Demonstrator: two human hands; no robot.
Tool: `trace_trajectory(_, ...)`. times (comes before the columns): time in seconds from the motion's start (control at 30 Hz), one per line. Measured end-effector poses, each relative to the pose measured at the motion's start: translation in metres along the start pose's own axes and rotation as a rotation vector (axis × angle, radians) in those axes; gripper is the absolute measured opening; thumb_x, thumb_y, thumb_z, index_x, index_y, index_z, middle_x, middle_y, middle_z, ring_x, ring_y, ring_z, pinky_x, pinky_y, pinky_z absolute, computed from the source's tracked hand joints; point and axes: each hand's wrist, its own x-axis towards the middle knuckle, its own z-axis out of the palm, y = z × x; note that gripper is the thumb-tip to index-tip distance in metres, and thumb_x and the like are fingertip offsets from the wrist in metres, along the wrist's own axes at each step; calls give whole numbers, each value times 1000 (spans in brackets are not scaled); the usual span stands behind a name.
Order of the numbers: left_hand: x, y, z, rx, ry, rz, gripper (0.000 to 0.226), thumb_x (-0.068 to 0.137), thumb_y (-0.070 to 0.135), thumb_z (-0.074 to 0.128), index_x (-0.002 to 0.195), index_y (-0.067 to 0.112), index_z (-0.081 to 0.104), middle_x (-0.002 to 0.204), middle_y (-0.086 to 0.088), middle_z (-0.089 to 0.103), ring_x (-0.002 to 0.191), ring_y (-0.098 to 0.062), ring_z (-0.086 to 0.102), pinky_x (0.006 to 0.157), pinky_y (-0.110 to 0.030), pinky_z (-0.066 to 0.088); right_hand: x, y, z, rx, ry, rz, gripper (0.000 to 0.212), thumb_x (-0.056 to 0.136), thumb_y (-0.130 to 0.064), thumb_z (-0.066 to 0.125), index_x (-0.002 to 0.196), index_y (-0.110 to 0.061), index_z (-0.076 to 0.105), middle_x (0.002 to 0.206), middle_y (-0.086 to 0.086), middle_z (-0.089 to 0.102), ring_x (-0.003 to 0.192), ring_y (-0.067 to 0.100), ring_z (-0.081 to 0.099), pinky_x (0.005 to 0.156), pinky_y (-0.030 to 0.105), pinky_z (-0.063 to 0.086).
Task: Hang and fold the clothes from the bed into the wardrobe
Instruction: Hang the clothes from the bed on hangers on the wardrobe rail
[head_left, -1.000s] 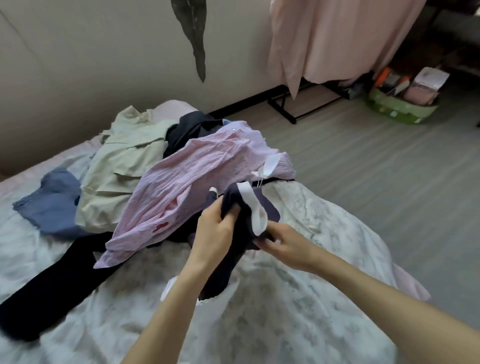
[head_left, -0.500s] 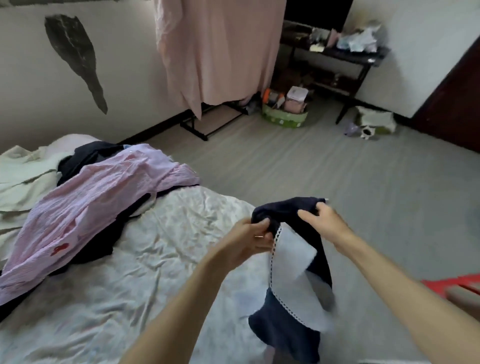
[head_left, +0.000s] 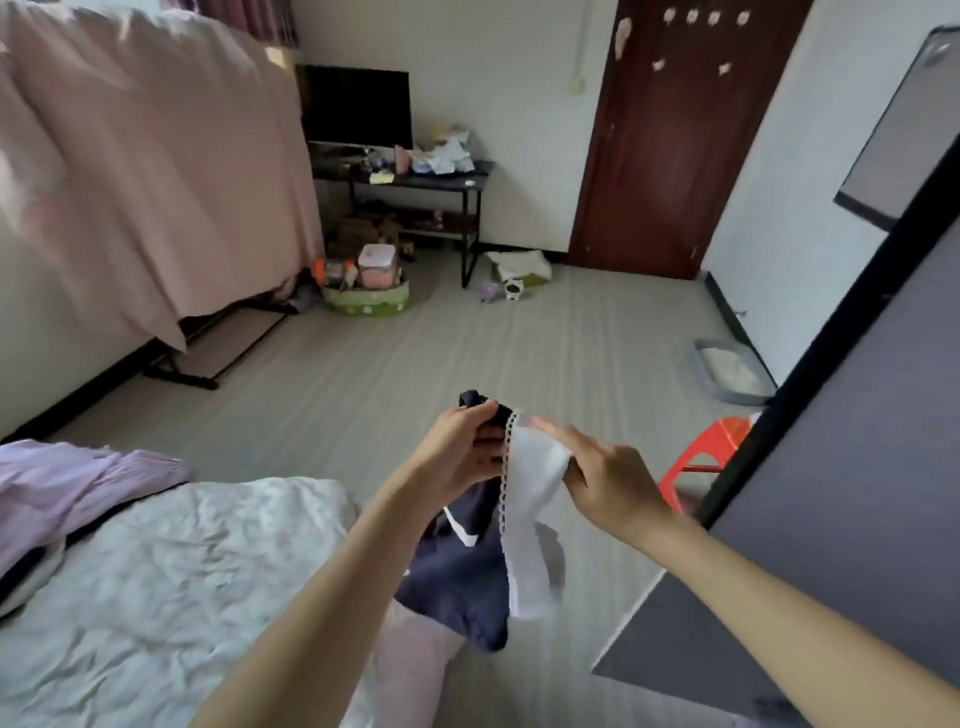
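A navy garment (head_left: 452, 577) with a white lace-edged collar (head_left: 530, 525) hangs in the air over the floor beside the bed (head_left: 171, 571). My left hand (head_left: 457, 452) grips its navy top edge. My right hand (head_left: 608, 478) holds the white collar from the right, thumb under the cloth and fingers stretched over it. A pink striped shirt (head_left: 67, 483) lies on the bed at the far left, over a dark garment. The grey wardrobe (head_left: 841, 519) rises at the right.
A pink sheet (head_left: 156, 171) hangs over a rack on the left. A red stool (head_left: 711, 447) stands by the wardrobe, a grey tray (head_left: 727, 371) behind it. A desk (head_left: 415, 182) with a monitor, a green basket (head_left: 363, 301) and a brown door (head_left: 675, 135) lie ahead.
I have turned right, away from the bed pile, carrying the navy garment toward the wardrobe. My right hand has shifted from the navy edge onto the white collar.
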Motion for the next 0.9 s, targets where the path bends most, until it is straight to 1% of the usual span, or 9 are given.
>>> trace_trajectory(0.07,-3,-7,10,280,211,175,34,88,36,55,91,2,56,87,-1,56,78,-22,61,55,-20,39,8,0,-22,-207,-12,119,47,79,-31,27,101,-17,65,73,10,69,63,33,62,50,26,34)
trace_trajectory(0.13,-15,-19,27,410,435,441,38,86,36,59,103,3,56,107,-3,60,91,-16,61,64,-19,39,17,1,-43,-333,-180,273,35,86,-31,33,90,-14,63,89,12,68,83,34,61,61,29,31)
trace_trajectory(0.23,-37,-41,59,535,303,720,32,83,40,60,103,16,55,103,2,54,87,-2,53,75,-20,40,30,4,-68,-386,-207,321,30,89,-31,43,82,-10,63,83,9,64,81,31,58,63,29,32)
trace_trajectory(0.3,-43,-62,83,836,145,713,56,73,56,49,116,20,52,110,10,48,101,-5,46,82,-22,38,28,10,-87,-283,-154,388,35,87,-33,45,59,-12,52,60,1,50,64,27,50,55,27,30)
trace_trajectory(0.37,-39,-78,103,1052,184,645,69,70,61,42,128,24,44,122,8,43,113,-14,42,90,-30,35,24,17,-108,-173,-96,486,45,86,-34,47,47,-15,36,48,-2,38,50,21,40,48,26,24)
trace_trajectory(0.57,-22,-70,150,1120,236,798,59,84,36,57,138,29,35,141,-1,36,118,-22,47,90,-42,46,-16,59,-180,-199,-50,628,43,82,-30,49,45,-14,33,48,1,41,49,21,39,51,27,30)
trace_trajectory(0.7,-5,-77,165,1445,78,586,17,85,20,45,101,23,52,90,1,59,84,-27,59,64,-32,46,-62,89,-214,-118,-86,751,35,82,-27,49,52,-8,49,53,1,56,55,21,48,59,29,40)
trace_trajectory(0.77,2,-83,172,1521,62,517,15,81,12,43,90,18,52,86,-1,59,78,-27,57,58,-30,41,-86,104,-224,-171,-90,787,34,83,-28,48,56,-8,52,54,1,56,56,21,48,59,28,39)
trace_trajectory(0.9,14,-89,205,1531,-18,578,23,83,8,42,98,16,58,85,-2,59,75,-27,56,59,-30,39,-143,145,-249,-483,-94,889,37,88,-31,45,55,-13,41,61,3,54,62,25,46,55,26,29)
